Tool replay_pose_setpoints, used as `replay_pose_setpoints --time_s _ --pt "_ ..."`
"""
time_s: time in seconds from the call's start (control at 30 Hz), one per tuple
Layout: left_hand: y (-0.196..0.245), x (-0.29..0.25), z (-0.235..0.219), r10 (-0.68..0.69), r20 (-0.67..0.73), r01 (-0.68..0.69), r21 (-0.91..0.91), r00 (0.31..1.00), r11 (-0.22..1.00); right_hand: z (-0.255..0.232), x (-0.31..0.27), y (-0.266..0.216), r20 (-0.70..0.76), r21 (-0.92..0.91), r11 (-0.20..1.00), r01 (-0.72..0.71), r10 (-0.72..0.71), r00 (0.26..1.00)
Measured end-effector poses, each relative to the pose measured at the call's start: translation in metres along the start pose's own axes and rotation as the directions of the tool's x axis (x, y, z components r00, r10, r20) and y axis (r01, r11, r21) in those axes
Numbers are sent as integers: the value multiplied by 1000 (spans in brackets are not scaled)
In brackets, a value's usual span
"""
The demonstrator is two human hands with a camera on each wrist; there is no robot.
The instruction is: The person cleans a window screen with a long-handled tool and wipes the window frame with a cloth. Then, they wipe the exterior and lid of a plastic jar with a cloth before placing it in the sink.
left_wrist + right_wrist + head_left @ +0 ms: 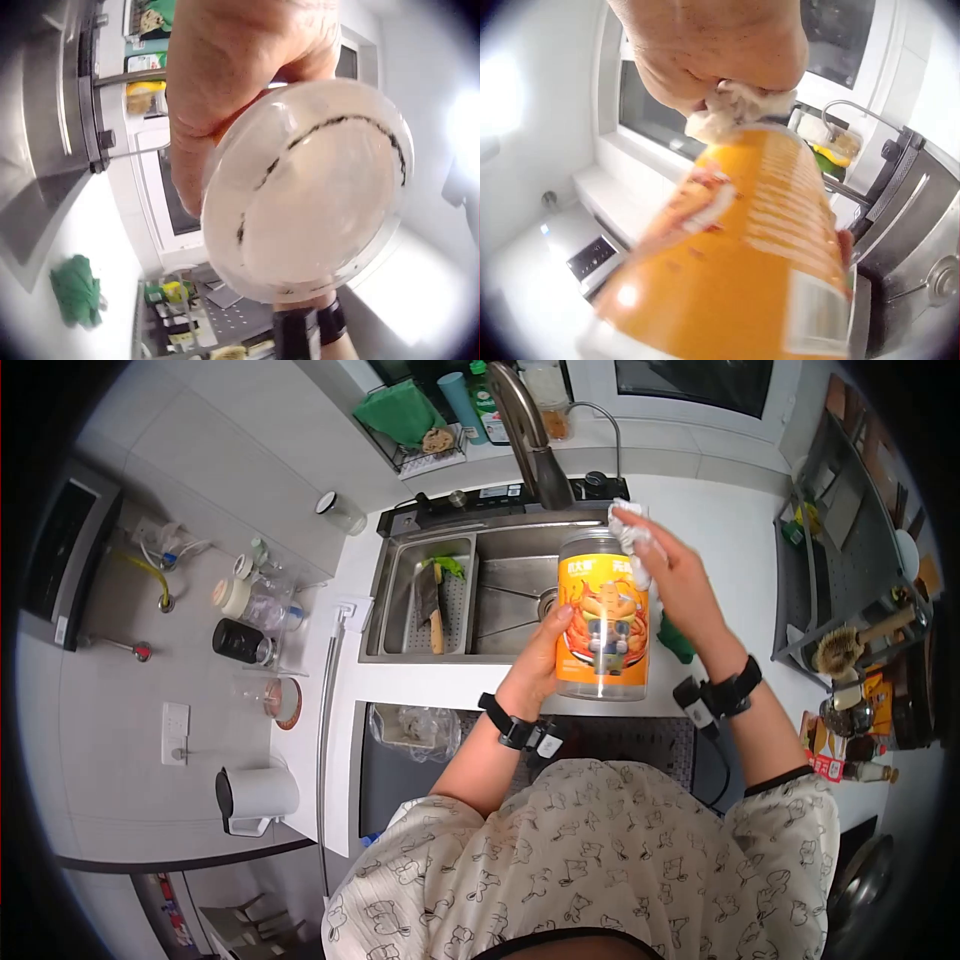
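A clear jar with an orange printed label (603, 622) is held up over the front edge of the sink. The left hand (540, 658) grips its side, thumb on the label; the left wrist view shows the jar's round base (319, 202) with a dark broken line around it, beside the left hand (232, 82). The right hand (684, 575) holds a crumpled white cloth or tissue (628, 528) against the jar's upper right edge. In the right wrist view the white wad (735, 111) sits between the right hand (716, 49) and the label (727, 247).
Behind the jar is a steel sink (505, 600) with a tall faucet (548, 475). A perforated tray (402, 622) at its left holds a cleaver (428, 600) and green leaves. A green cloth (676, 640) lies right of the jar; a dark rack (800, 575) stands farther right.
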State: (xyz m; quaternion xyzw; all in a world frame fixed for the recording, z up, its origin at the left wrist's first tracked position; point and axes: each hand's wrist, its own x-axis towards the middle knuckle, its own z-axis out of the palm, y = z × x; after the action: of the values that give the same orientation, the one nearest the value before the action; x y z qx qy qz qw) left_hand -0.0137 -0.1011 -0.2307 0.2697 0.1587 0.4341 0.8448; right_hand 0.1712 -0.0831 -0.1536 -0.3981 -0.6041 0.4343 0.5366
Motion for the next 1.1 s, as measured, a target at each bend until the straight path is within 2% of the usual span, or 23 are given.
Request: replay_pose_setpoints --time_s 0.07,0.13,0.23,0.27,0.3,0.33,0.37,0.4,0.43,0.47,0.53,0.57,0.67,0.73,0.77,0.8,0.83,0.87,0.93,0.97,1.0,1.07,1.1 --pt "4 -3 12 -1 13 2 -13 1000 1000 10 -22 4 31 -254 966 49 -43 999" --pt "5 -2 6 -39 -69 28 -142 997 989 24 -61 0 292 -454 836 308 -187 938" --pt "2 -2 -9 -80 9 80 -157 997 984 30 -82 -12 411 -395 829 395 -225 884" --pt "3 -6 -4 -125 40 130 -150 991 980 27 -73 -7 408 -391 834 389 -222 885" --pt "0 -10 8 -82 -44 87 141 996 986 17 -53 2 381 -525 722 450 -274 883" --pt "-2 -10 14 -92 -33 96 150 995 984 7 -33 6 356 -654 579 487 -333 873" --pt "-8 -10 20 -90 -24 91 63 996 994 1 -22 5 346 -663 574 480 -333 877" --pt "-12 -11 23 -87 -23 87 -27 996 996 -2 -15 2 317 -615 643 457 -329 890" --pt "-11 -9 26 0 -43 2 43 999 999 -3 -10 0 285 -562 703 435 -329 900" --pt "-6 -3 21 1 -32 1 46 999 999 3 -20 1 283 -568 696 439 -335 899" --pt "5 2 2 -1 -113 -1 -16 994 1000 27 -63 8 466 -509 690 515 -282 839" --pt "12 1 10 126 -61 -121 81 990 989 32 -73 5 478 -500 688 525 -286 830" --pt "11 -7 16 65 -67 -59 85 996 995 34 -79 0 485 -417 766 489 -268 832" --pt "-1 -6 9 45 -88 -32 141 995 989 22 -42 3 346 -560 650 514 -379 858" --pt "-4 -10 19 38 -62 -33 81 997 996 13 -26 0 339 -569 648 507 -376 862" --pt "-8 -14 26 34 -36 -33 20 999 999 3 -9 -5 268 -569 692 444 -354 896" --pt "-11 -14 26 3 -73 1 49 997 999 -3 -2 -8 194 -562 735 380 -330 924" --pt "-10 -14 24 -5 -71 8 53 997 999 0 -9 -7 185 -563 736 375 -330 926" --pt "-2 -8 18 -27 -123 16 -93 992 996 13 -37 -3 159 -282 943 176 -135 978" --pt "5 -4 7 24 157 24 -295 987 955 18 -56 1 260 -335 919 207 -121 958" --pt "5 -4 8 36 156 12 -297 987 955 30 -77 -1 212 -239 945 223 -174 962" --pt "1 -7 12 -27 -45 19 -179 999 984 32 -88 -1 192 -288 918 272 -223 956" --pt "-7 -10 9 -54 -83 31 -260 995 965 31 -82 4 188 -277 924 264 -217 958"
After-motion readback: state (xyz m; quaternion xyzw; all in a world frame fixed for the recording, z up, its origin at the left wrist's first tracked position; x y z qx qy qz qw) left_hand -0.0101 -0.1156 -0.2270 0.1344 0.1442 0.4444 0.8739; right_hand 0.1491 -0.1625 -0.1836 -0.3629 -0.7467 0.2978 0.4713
